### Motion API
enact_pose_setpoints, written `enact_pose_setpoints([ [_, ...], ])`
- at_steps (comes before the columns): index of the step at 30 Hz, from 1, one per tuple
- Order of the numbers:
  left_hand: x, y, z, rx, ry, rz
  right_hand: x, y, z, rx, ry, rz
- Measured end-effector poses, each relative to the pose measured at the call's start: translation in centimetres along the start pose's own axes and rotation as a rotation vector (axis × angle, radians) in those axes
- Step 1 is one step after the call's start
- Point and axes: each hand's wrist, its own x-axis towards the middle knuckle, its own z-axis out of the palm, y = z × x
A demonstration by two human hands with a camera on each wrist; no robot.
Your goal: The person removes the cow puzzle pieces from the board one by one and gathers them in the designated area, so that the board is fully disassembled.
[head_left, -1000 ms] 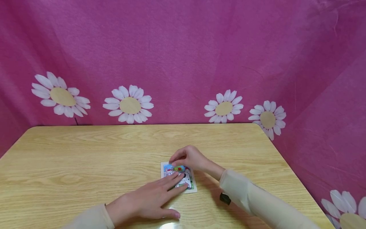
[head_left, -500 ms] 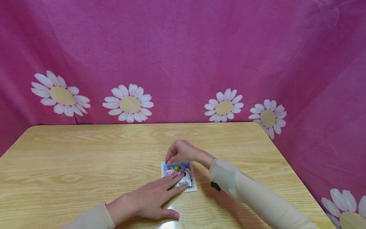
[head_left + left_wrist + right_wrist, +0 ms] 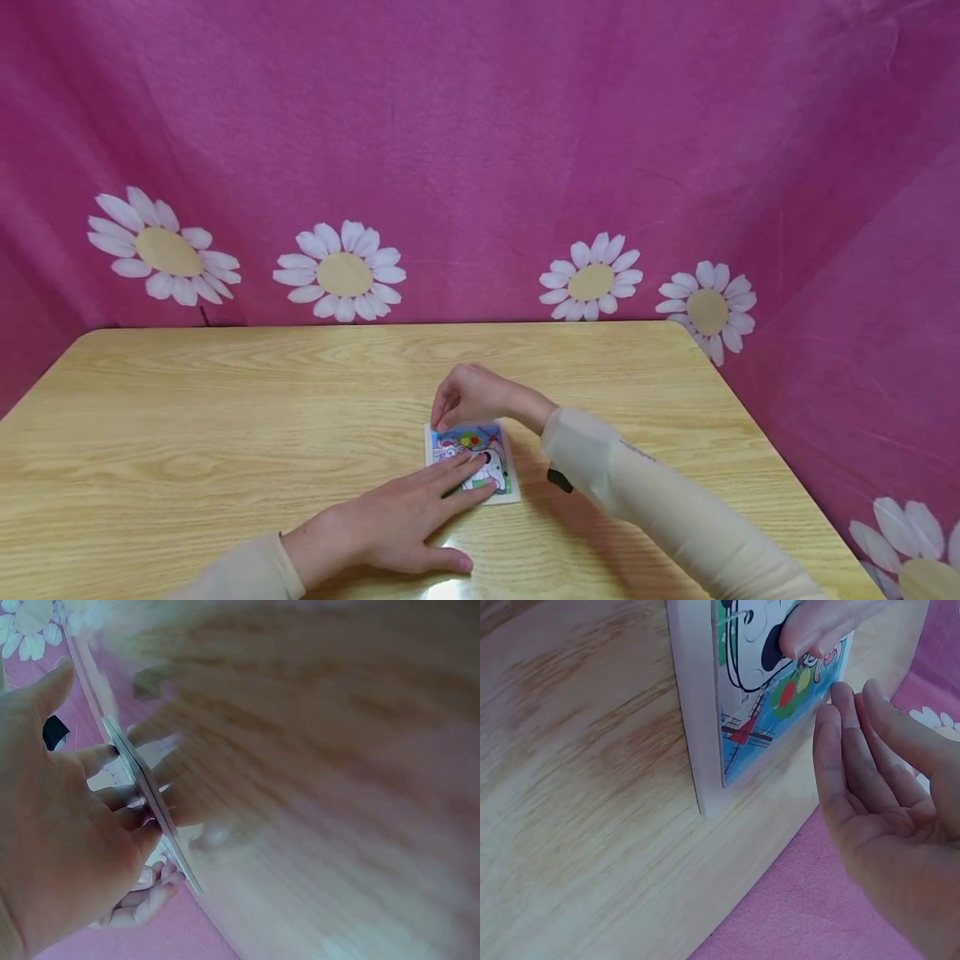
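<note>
A small picture jigsaw puzzle (image 3: 491, 435) in a white frame lies flat on the table, its cartoon showing a white cow and a windmill. My left hand (image 3: 397, 523) rests over its near left part with straight, spread fingers, covering some of the picture. At the far left corner, my right hand (image 3: 474, 395) has its fingertips at the puzzle's edge. In the right wrist view, that hand's fingers (image 3: 862, 769) are fairly straight and nothing shows between them and the thumb. Edge-on, the puzzle (image 3: 150, 795) appears under the left fingers in the left wrist view.
The wooden table (image 3: 225, 417) stretches around the puzzle, with its far edge against a pink curtain (image 3: 465, 150) printed with large daisies. A dark wrist device (image 3: 559, 479) sits under the right sleeve.
My right hand has moved up and left along the puzzle's far edge, to its far left corner. My left hand and the puzzle have stayed in place.
</note>
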Motion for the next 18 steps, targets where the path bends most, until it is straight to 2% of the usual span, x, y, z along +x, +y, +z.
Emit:
enact_pose_setpoints([
  [6,0.01,-0.05,-0.05,-0.019,-0.012,-0.009,0.23,0.22,-0.13,0.028,-0.018,0.011],
  [18,-0.06,-0.06,0.07,0.02,0.006,0.012,0.51,0.4,-0.19,0.143,-0.012,0.057],
])
